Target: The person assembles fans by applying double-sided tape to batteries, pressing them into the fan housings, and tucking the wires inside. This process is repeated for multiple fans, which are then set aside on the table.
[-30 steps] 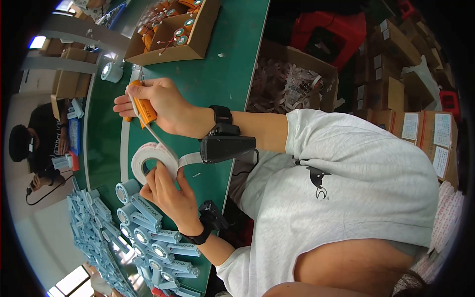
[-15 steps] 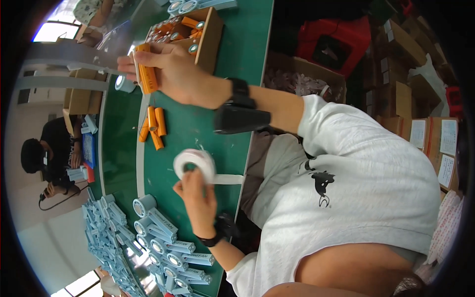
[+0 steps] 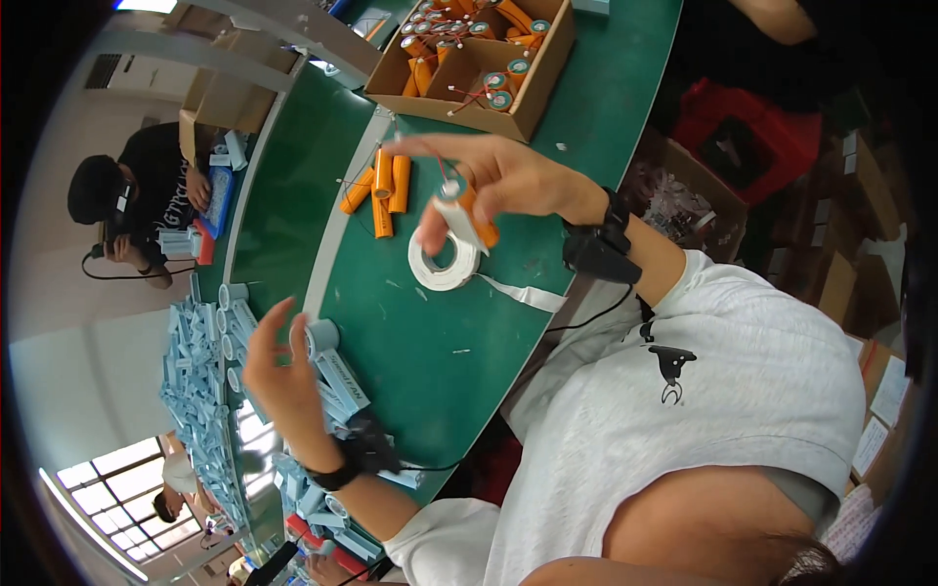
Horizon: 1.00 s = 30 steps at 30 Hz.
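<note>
My right hand [image 3: 518,186] is closed round an orange cylindrical battery [image 3: 486,230] with a red wire at its end. A white strip [image 3: 461,223] lies along its side, and my index finger points outward. Below that hand, a roll of white tape [image 3: 430,277] rests flat on the green table [image 3: 420,361], its loose tail [image 3: 528,293] running to the near edge. My left hand [image 3: 283,376] is raised, fingers apart, holding nothing, near pale blue handheld fans [image 3: 342,381]. Several orange batteries [image 3: 384,186] with thin wires lie beyond the roll.
A divided cardboard box [image 3: 528,122] of wired orange batteries stands at the table's far right. Many pale blue fan parts [image 3: 200,371] are heaped on the left. Across the table a person [image 3: 147,195] in black works beside a blue tray [image 3: 217,200]. A red stool [image 3: 747,137] stands right.
My left hand has left the tape roll and moved left, opening. My right hand has brought the battery back to above the roll. The view has turned, showing more of the box.
</note>
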Available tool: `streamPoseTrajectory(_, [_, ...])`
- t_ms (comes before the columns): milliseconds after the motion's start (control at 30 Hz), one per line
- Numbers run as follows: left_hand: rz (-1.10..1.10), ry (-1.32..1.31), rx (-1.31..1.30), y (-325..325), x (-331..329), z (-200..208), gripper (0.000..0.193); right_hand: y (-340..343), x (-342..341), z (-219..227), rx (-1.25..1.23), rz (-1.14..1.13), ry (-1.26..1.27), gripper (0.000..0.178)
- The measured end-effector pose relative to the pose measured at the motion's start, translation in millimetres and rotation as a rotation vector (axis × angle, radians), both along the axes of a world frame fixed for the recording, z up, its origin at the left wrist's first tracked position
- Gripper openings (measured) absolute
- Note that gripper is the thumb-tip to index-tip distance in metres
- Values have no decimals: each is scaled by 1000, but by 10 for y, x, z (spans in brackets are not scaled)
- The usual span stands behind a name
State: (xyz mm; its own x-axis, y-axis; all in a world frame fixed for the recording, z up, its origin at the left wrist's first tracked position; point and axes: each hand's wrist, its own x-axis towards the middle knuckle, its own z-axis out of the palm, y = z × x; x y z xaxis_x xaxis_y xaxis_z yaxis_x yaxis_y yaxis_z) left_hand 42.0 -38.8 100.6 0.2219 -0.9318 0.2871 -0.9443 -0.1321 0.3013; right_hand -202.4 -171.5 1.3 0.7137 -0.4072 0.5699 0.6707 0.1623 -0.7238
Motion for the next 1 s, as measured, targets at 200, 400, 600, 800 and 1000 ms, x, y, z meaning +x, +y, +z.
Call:
streamPoseTrajectory(200, [207, -341, 322, -442, 2844, -369, 54, 136, 127, 42, 43, 0, 145, 35])
streamPoseTrajectory(400, [390, -203, 449, -952, 3707, -1240, 56, 144, 159, 96, -80, -188, 136, 24])
streamPoseTrajectory(600, [208, 79, -249, -1032, 3050, -1040, 52, 96, 206, 9, -23, -241, 231, 26])
streamPoseTrajectory(800, [23, 85, 153, -75, 1039, -174, 57, 128, 175, 13, 154, -291, 219, 27])
streamPoseTrajectory(1000, [168, 163, 366, 367, -406, -438, 59, 289, 264, 14, 97, -205, 123, 31])
